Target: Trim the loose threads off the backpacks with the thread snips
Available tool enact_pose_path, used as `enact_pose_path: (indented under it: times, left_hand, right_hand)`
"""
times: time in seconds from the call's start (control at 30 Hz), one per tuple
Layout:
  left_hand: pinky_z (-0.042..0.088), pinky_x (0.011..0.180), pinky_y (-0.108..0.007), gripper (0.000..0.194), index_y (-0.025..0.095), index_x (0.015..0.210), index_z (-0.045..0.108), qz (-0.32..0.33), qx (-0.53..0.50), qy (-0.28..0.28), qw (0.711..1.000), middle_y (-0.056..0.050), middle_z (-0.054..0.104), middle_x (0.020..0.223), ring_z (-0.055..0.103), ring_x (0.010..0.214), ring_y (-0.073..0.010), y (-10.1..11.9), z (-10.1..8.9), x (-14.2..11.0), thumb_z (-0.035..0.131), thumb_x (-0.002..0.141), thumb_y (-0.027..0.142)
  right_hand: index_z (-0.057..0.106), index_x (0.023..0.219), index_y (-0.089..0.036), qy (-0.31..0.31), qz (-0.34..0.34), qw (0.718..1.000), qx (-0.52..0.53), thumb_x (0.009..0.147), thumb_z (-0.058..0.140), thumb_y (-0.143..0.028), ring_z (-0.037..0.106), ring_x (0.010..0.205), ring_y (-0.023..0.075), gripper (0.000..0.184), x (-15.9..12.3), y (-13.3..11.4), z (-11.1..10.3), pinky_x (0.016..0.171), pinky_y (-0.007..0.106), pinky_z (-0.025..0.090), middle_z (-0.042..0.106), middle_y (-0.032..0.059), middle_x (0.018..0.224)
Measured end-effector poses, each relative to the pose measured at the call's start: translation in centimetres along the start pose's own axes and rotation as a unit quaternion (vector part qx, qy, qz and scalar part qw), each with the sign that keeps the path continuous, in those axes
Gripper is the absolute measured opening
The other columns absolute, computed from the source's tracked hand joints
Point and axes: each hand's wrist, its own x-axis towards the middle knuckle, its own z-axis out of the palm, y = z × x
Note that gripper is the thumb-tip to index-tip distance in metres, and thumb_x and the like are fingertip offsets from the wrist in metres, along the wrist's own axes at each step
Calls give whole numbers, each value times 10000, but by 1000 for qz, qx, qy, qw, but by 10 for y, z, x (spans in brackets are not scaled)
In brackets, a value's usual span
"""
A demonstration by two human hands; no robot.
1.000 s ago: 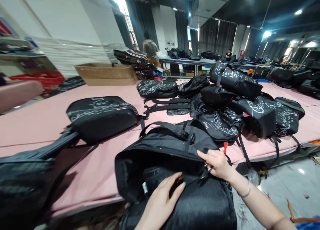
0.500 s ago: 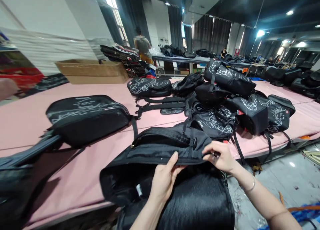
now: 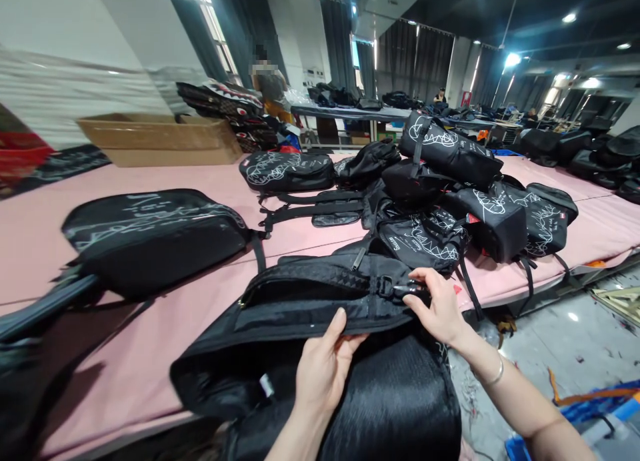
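The open bag (image 3: 400,387) is lying across the near edge of the pink tabletop (image 3: 135,361). The left hand (image 3: 320,374) is gripping the rim of its mouth, thumb on top and fingers curling beneath. The right hand (image 3: 437,307) is hovering at the bag beside the strap (image 3: 310,275), thumb and forefinger slightly apart; something small and dark is showing between them, but whether they are gripping it I cannot tell. Another bag (image 3: 165,251) is lying to the left; a pile (image 3: 453,155) is resting beyond, rightward; a carton (image 3: 167,144) is standing by the far edge.
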Motion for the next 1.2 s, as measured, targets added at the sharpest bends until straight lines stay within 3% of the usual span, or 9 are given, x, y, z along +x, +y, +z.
enact_pose_path:
  times: [0.2,0.43,0.97,1.13,1.2]
  left_hand:
    - [591,613,-275,297,54,681,702,-2,1,2,1000,-88,720,735,661,663,-179,-6,5,-1,825,510,263]
    - [581,568,-249,301,65,663,699,8,10,-1,1000,-82,716,706,654,637,-169,-6,3,-5,833,493,274]
    - [579,597,-266,268,54,697,698,-15,9,-13,1000,-90,714,726,662,657,-185,-9,2,-9,803,552,253]
    - [585,604,-273,271,68,670,702,-14,9,-19,1000,-82,713,699,657,631,-176,-9,1,-7,815,532,271]
    - [590,639,-296,285,71,675,705,-11,8,-20,1000,-81,714,703,658,637,-178,-9,1,-7,821,520,279]
  right_hand:
    - [579,953,-170,30,-57,987,-150,890,462,-284,527,788,198,175,-16,-17,-2,695,317,406,605,70,852]
    - [582,947,-161,33,-91,981,-168,891,455,-290,529,778,197,189,-20,-17,2,681,312,402,608,73,855]
    - [556,885,-181,-29,-13,1000,0,860,480,-250,516,742,171,106,-20,-23,-2,666,291,409,557,34,786]
    - [521,919,-197,21,53,987,153,879,449,-297,540,743,140,130,-17,-21,0,654,247,437,569,18,823]
    - [526,937,-197,33,51,986,153,881,451,-307,550,756,142,144,-15,-19,-1,658,244,447,578,22,836]
